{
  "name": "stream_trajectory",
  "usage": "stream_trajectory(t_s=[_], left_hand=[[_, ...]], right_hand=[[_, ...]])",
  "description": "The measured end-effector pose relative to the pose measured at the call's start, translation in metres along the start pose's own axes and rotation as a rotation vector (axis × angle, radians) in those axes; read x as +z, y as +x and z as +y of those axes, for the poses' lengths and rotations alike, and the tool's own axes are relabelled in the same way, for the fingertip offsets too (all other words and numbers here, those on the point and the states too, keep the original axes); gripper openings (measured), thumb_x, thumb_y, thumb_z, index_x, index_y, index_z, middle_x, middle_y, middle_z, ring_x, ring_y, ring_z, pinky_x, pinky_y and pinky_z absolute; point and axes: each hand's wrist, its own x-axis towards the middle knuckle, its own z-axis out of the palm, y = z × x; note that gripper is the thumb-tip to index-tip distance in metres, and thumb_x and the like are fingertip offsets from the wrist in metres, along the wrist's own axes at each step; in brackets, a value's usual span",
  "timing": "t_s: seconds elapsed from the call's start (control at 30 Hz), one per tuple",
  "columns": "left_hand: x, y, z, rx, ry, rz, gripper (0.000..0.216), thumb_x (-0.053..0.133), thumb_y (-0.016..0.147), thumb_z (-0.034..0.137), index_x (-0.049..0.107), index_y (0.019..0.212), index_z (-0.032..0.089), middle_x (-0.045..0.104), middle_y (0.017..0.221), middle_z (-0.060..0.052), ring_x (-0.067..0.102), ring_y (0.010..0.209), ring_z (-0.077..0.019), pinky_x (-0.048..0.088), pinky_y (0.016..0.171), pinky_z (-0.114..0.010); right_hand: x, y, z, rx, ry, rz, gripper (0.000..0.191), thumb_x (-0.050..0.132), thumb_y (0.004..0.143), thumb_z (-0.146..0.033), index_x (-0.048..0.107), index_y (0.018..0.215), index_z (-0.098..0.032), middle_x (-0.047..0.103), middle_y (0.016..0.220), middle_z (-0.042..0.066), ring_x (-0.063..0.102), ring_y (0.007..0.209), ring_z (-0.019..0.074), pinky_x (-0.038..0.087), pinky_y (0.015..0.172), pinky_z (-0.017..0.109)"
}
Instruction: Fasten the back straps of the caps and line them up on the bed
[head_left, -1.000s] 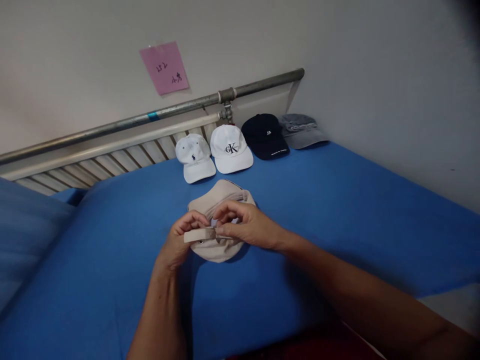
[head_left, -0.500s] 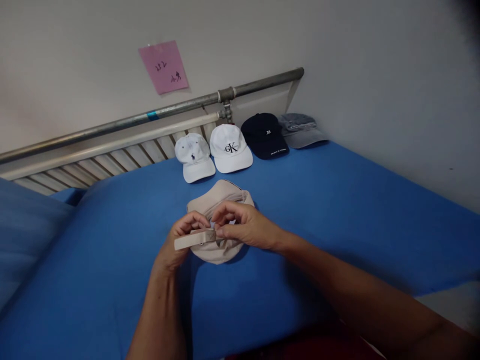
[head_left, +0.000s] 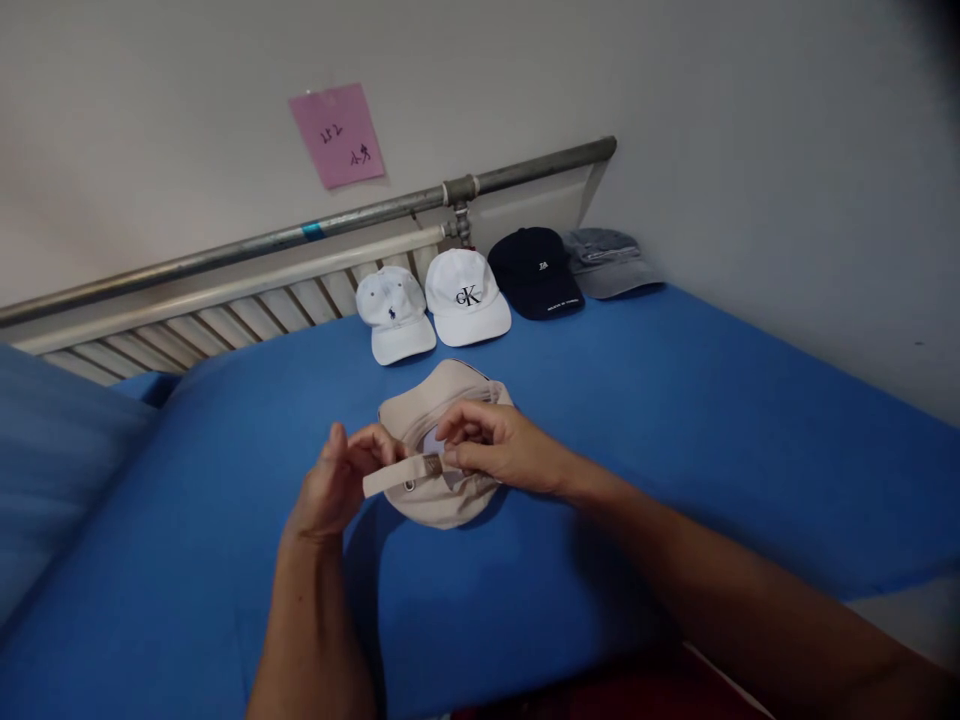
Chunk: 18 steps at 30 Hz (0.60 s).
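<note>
A beige cap (head_left: pixel 431 505) lies upside down on the blue surface, its hollow inside facing up and its brim pointing away from me. The back strap (head_left: pixel 391 475) stands up from the cap's near side, with a loose end stretching left and a small buckle on it. My right hand (head_left: pixel 510 448) pinches the strap beside the buckle between thumb and fingers. At the strap's left, my left hand (head_left: pixel 337 485) is open, thumb raised and apart. Its fingertips reach behind the strap; whether they touch it is hidden.
Along the back stand a white cap with a small emblem (head_left: pixel 401 320), a white cap with letters (head_left: pixel 469 300), a black cap (head_left: pixel 534 275) and a grey cap (head_left: pixel 615 265). Behind them are a radiator (head_left: pixel 277 315), a metal pipe (head_left: pixel 360 213) and a pink note (head_left: pixel 341 140) on the wall.
My left hand has let go of the strap's loose end and drawn slightly left, its thumb lifting. The right hand keeps its pinch. The whole view has shifted slightly.
</note>
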Motion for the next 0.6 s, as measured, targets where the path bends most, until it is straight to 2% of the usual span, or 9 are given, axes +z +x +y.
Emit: stream_trajectory(t_s=[0.07,0.17,0.23,0.4,0.6], left_hand=[[-0.005,-0.005,0.004,0.003,0.154,-0.06,0.056,0.056,0.071,0.071,0.059,0.066,0.015,0.061,0.071,-0.007,0.054,0.067,-0.0182,0.041,0.061,-0.027],[-0.007,-0.011,0.008,-0.04,0.375,-0.151,0.034,0.065,0.079,0.046,0.055,0.065,0.016,0.051,0.065,-0.001,0.044,0.062,-0.0128,0.035,0.058,-0.024],[-0.005,-0.013,0.009,-0.075,0.42,-0.204,0.029,0.064,0.082,0.035,0.051,0.063,0.017,0.047,0.062,0.001,0.041,0.061,-0.0118,0.034,0.059,-0.024],[-0.001,-0.011,0.008,-0.086,0.458,-0.212,0.027,0.064,0.082,0.029,0.048,0.063,0.017,0.047,0.062,0.001,0.041,0.061,-0.0114,0.035,0.06,-0.025],[0.0,-0.009,0.004,-0.056,0.382,-0.213,0.024,0.067,0.079,0.026,0.052,0.064,0.016,0.052,0.064,0.0,0.045,0.063,-0.0109,0.038,0.061,-0.025]], right_hand=[[0.0,0.0,0.0,0.001,-0.03,-0.017,0.012,0.061,0.074,-0.016,0.059,0.086,-0.018,0.053,0.065,-0.005,0.05,0.058,0.0079,0.041,0.056,0.021],[0.0,-0.001,-0.001,0.001,-0.083,-0.044,0.01,0.06,0.075,-0.014,0.061,0.084,-0.018,0.053,0.065,-0.005,0.049,0.059,0.008,0.04,0.056,0.021],[0.0,-0.002,-0.003,0.009,-0.117,-0.071,0.009,0.06,0.075,-0.016,0.063,0.084,-0.017,0.055,0.066,-0.004,0.05,0.061,0.0084,0.04,0.057,0.021],[-0.004,-0.001,-0.003,0.139,-0.138,-0.233,0.021,0.069,0.075,-0.034,0.067,0.086,-0.016,0.061,0.07,-0.001,0.055,0.064,0.0101,0.042,0.057,0.021],[-0.006,0.004,0.007,0.245,-0.063,-0.275,0.023,0.073,0.072,-0.034,0.067,0.083,-0.014,0.057,0.063,-0.004,0.049,0.055,0.006,0.037,0.051,0.018]])
